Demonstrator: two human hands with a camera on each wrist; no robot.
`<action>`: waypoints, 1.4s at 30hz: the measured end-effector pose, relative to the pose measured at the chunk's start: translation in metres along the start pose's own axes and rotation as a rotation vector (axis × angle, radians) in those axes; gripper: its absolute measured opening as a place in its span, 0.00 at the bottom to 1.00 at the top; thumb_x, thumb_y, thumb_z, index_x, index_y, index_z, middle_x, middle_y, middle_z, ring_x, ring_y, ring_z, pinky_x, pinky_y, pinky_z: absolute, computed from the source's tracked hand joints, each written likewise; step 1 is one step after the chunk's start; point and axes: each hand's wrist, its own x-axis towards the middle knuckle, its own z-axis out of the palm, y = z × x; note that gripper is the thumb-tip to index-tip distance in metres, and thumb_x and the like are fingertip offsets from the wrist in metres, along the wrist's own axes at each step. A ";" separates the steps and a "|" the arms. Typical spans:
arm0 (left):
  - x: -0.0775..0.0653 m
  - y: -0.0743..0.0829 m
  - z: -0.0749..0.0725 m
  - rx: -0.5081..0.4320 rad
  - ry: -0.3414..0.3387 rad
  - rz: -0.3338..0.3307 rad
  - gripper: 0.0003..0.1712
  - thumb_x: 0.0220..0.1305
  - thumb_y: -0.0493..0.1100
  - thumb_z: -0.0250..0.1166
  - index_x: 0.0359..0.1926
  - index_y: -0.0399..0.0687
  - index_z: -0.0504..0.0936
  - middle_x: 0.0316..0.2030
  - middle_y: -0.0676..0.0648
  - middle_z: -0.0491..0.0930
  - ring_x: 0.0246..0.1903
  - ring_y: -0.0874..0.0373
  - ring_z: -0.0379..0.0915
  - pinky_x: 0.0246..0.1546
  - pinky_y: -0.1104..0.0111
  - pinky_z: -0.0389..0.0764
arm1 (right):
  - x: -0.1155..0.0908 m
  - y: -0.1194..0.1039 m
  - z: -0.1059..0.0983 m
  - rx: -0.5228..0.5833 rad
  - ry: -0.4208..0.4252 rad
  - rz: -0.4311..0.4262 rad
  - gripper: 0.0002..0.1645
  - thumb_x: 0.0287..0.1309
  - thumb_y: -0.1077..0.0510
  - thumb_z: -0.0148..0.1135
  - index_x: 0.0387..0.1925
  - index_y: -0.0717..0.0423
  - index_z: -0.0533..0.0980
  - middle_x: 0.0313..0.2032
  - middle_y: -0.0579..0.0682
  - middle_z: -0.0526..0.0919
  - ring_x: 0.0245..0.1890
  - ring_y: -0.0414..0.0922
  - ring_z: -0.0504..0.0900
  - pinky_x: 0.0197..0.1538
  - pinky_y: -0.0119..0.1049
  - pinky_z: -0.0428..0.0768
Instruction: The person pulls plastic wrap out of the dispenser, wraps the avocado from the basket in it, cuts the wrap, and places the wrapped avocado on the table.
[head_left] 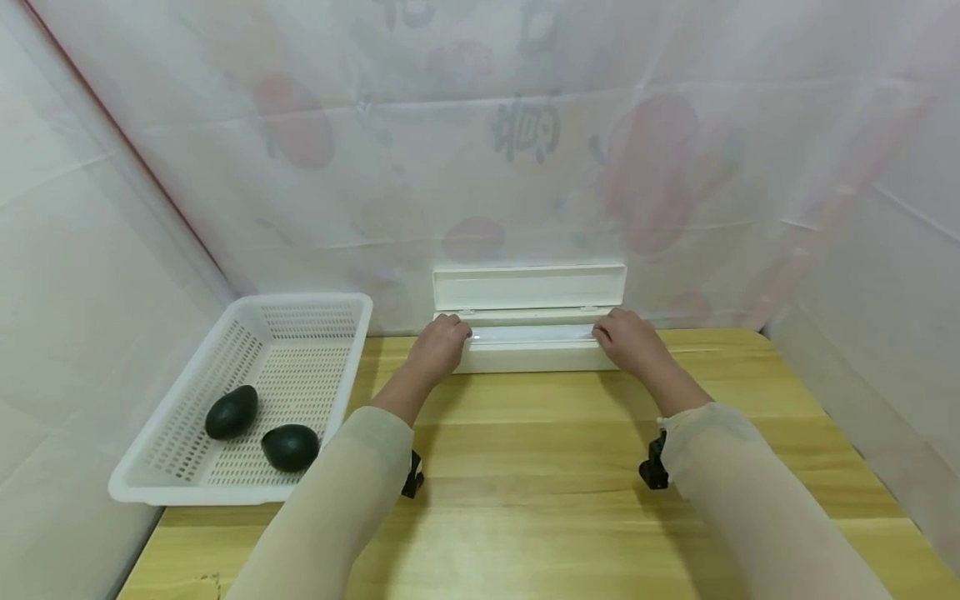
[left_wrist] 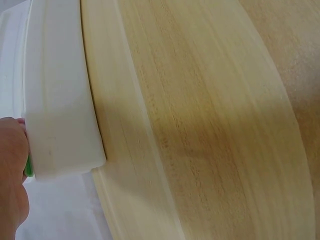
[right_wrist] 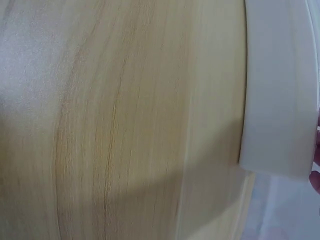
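Against the back wall stands a long white cling film dispenser box [head_left: 536, 359], its hinged lid [head_left: 529, 288] raised. A roll of cling film [head_left: 532, 334] lies lengthwise inside. My left hand [head_left: 438, 348] grips the roll's left end, and my right hand [head_left: 632, 338] grips the right end, fingers curled in over the box. In the left wrist view, a small green piece [left_wrist: 28, 168] shows beside the left hand [left_wrist: 11, 170] at the box's end. Only some fingertips [right_wrist: 315, 181] of the right hand appear in the right wrist view, by the box [right_wrist: 282, 100].
A white perforated plastic basket [head_left: 352, 367] stands on the left of the wooden table [head_left: 525, 500]. Two dark green avocado-shaped items [head_left: 232, 412] lie in it. Pale printed sheeting [head_left: 480, 167] hangs directly behind the box and along both sides.
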 end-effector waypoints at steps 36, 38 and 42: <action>-0.002 -0.004 -0.011 -0.191 -0.082 -0.029 0.12 0.72 0.38 0.55 0.35 0.43 0.84 0.31 0.48 0.79 0.37 0.54 0.73 0.45 0.63 0.76 | -0.002 -0.010 -0.002 0.069 -0.065 0.075 0.19 0.76 0.55 0.43 0.51 0.62 0.76 0.48 0.61 0.77 0.52 0.60 0.75 0.53 0.58 0.75; -0.002 -0.003 -0.010 -0.194 -0.074 -0.043 0.12 0.72 0.38 0.55 0.37 0.42 0.84 0.33 0.48 0.81 0.39 0.53 0.75 0.46 0.63 0.78 | -0.002 -0.010 -0.002 0.074 -0.062 0.072 0.19 0.76 0.55 0.42 0.50 0.62 0.76 0.49 0.61 0.77 0.52 0.60 0.75 0.53 0.58 0.75; -0.002 -0.004 -0.010 -0.200 -0.053 -0.080 0.11 0.73 0.38 0.55 0.41 0.41 0.83 0.39 0.47 0.83 0.45 0.51 0.78 0.49 0.62 0.79 | -0.001 -0.007 -0.003 0.099 -0.052 0.054 0.20 0.76 0.55 0.40 0.50 0.64 0.75 0.49 0.62 0.77 0.52 0.60 0.75 0.55 0.58 0.74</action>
